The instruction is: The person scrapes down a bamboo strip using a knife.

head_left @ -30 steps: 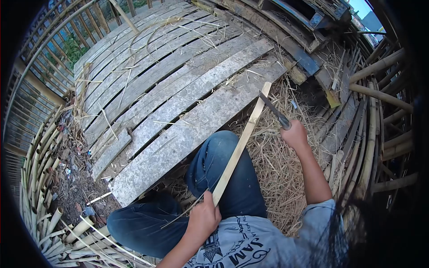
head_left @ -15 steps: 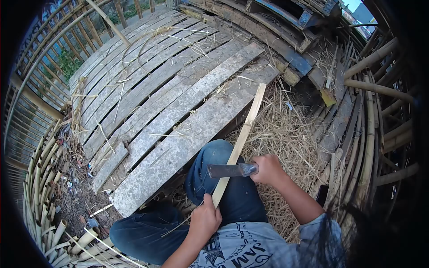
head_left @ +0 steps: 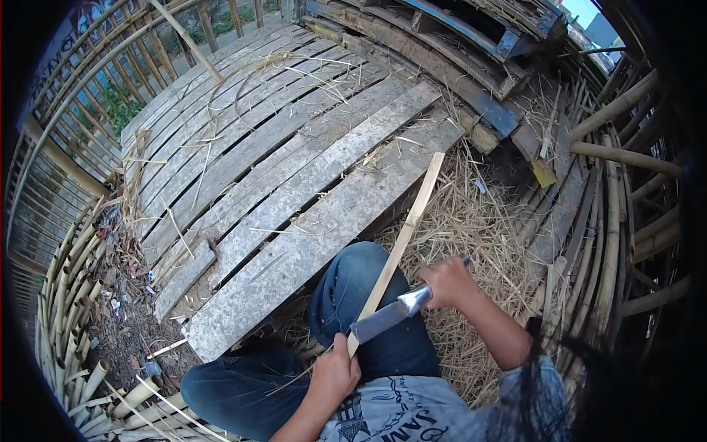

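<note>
My left hand (head_left: 333, 374) is closed round the lower end of a long pale bamboo strip (head_left: 403, 237), which slants up and away past my raised knee. In my right hand (head_left: 447, 283) is the handle of a machete (head_left: 380, 322) with a broad, square-ended blade. The blade lies across the strip just above my left hand, its tip end close to my left fingers. The back end of the handle shows beyond my right fist. A thin sliver (head_left: 289, 383) sticks out to the left beneath my left hand.
A slatted wooden platform (head_left: 294, 206) spreads ahead, littered with thin shavings. Straw-like shavings (head_left: 479, 243) cover the ground at right. Stacked pallets (head_left: 456, 59) stand at the back, bamboo poles (head_left: 610, 221) lean at right, and cut bamboo (head_left: 74, 324) is piled at left.
My right hand has brought the machete down along the strip toward my left hand, and the blade has turned to show its flat face. My left hand keeps its hold.
</note>
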Demonstrator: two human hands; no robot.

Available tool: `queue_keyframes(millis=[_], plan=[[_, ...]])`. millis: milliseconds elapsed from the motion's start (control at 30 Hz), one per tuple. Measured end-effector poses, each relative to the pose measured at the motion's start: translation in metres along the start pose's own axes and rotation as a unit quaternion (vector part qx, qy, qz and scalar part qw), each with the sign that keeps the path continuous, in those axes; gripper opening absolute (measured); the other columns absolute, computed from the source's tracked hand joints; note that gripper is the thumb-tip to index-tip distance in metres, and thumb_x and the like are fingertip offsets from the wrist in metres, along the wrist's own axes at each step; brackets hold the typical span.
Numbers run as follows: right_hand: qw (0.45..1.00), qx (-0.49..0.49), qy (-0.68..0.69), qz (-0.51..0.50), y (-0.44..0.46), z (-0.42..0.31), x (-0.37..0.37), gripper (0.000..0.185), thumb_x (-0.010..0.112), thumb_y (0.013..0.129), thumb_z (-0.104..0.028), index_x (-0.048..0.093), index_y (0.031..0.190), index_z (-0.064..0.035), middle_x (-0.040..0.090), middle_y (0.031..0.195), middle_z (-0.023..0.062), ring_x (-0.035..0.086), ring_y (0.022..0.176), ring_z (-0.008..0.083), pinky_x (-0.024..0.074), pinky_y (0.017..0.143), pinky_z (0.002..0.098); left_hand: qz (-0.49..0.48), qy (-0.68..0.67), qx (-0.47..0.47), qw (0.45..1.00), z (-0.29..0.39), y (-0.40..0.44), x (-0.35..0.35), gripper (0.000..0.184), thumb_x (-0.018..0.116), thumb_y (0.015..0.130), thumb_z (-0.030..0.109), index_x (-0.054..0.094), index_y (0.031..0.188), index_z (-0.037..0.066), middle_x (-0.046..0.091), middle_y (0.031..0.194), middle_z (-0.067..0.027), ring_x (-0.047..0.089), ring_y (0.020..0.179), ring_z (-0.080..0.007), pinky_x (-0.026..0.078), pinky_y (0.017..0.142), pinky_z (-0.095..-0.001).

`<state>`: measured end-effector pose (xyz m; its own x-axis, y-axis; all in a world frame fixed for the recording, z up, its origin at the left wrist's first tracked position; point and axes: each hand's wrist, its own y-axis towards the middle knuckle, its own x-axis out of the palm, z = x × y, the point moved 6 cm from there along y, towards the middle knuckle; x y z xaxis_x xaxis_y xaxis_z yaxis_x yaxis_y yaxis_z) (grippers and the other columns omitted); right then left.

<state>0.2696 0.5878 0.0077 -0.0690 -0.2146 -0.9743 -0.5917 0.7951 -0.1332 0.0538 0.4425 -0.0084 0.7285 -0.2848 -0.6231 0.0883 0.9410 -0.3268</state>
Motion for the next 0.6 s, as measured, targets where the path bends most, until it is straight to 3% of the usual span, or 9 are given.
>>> queue_keyframes(millis=[33, 100, 200, 233, 267, 333, 600], plan=[[0.998, -0.009, -0.003, 0.066, 0.006, 0.019, -0.008, 0.022, 0.065, 0.063, -0.028, 0.063, 0.069, -0.0071, 0.065, 0.065, 0.0166, 0.066, 0.061, 0.0345, 0.0517, 0.055, 0.0410, -0.005, 0.002, 0.002, 1.000, 0.001, -0.002, 0.001, 0.027, 0.058, 0.081, 0.010, 0.040, 0.097, -0.003, 0.058, 0.061, -0.0277, 0.060, 0.059, -0.0473, 0.049, 0.057, -0.0538], [0.960, 0.200, 0.088, 0.174, 0.013, 0.081, -0.018, 0.021, 0.066, 0.064, -0.026, 0.062, 0.070, -0.0069, 0.063, 0.063, 0.0180, 0.065, 0.061, 0.0354, 0.0519, 0.057, 0.0435, -0.016, -0.013, -0.025, 0.999, 0.001, -0.008, 0.001, 0.025, 0.057, 0.082, 0.010, 0.041, 0.096, -0.002, 0.057, 0.061, -0.0287, 0.059, 0.060, -0.0481, 0.049, 0.057, -0.0547], [0.966, 0.172, 0.032, 0.187, 0.019, 0.085, -0.036, 0.020, 0.067, 0.065, -0.025, 0.062, 0.070, -0.0067, 0.062, 0.061, 0.0186, 0.064, 0.060, 0.0363, 0.0521, 0.059, 0.0447, -0.005, -0.014, -0.033, 0.999, -0.001, -0.015, -0.002, 0.023, 0.056, 0.084, 0.011, 0.041, 0.095, -0.002, 0.057, 0.061, -0.0293, 0.059, 0.059, -0.0485, 0.048, 0.057, -0.0556], [0.986, 0.117, 0.031, 0.117, 0.019, 0.070, -0.031, 0.021, 0.066, 0.064, -0.026, 0.062, 0.070, -0.0069, 0.063, 0.062, 0.0171, 0.064, 0.060, 0.0359, 0.0522, 0.059, 0.0439, 0.001, -0.019, -0.043, 0.999, -0.006, -0.017, -0.001, 0.023, 0.056, 0.084, 0.011, 0.041, 0.095, -0.002, 0.057, 0.061, -0.0293, 0.059, 0.059, -0.0485, 0.048, 0.057, -0.0556], [0.987, 0.113, 0.033, 0.110, 0.021, 0.061, -0.034, 0.021, 0.066, 0.064, -0.026, 0.062, 0.070, -0.0069, 0.063, 0.062, 0.0171, 0.064, 0.060, 0.0359, 0.0522, 0.059, 0.0439, -0.001, -0.016, -0.037, 0.999, -0.012, -0.018, 0.001, 0.022, 0.056, 0.084, 0.011, 0.041, 0.095, -0.002, 0.057, 0.060, -0.0292, 0.059, 0.059, -0.0485, 0.048, 0.057, -0.0557], [0.998, -0.012, -0.043, -0.032, 0.022, 0.029, -0.021, 0.022, 0.066, 0.062, -0.027, 0.062, 0.069, -0.0074, 0.064, 0.063, 0.0151, 0.065, 0.060, 0.0351, 0.0518, 0.059, 0.0432, -0.014, -0.011, -0.023, 1.000, -0.013, -0.017, 0.006, 0.021, 0.055, 0.085, 0.011, 0.041, 0.095, -0.002, 0.056, 0.060, -0.0291, 0.059, 0.059, -0.0484, 0.048, 0.057, -0.0558], [0.995, 0.093, 0.017, 0.042, 0.033, 0.057, -0.019, 0.021, 0.067, 0.057, -0.028, 0.062, 0.066, -0.0094, 0.063, 0.062, 0.0122, 0.064, 0.061, 0.0320, 0.0495, 0.060, 0.0431, -0.010, -0.014, -0.048, 0.999, -0.001, -0.010, -0.002, 0.021, 0.055, 0.085, 0.011, 0.042, 0.094, -0.002, 0.057, 0.061, -0.0295, 0.059, 0.059, -0.0482, 0.048, 0.056, -0.0555]])
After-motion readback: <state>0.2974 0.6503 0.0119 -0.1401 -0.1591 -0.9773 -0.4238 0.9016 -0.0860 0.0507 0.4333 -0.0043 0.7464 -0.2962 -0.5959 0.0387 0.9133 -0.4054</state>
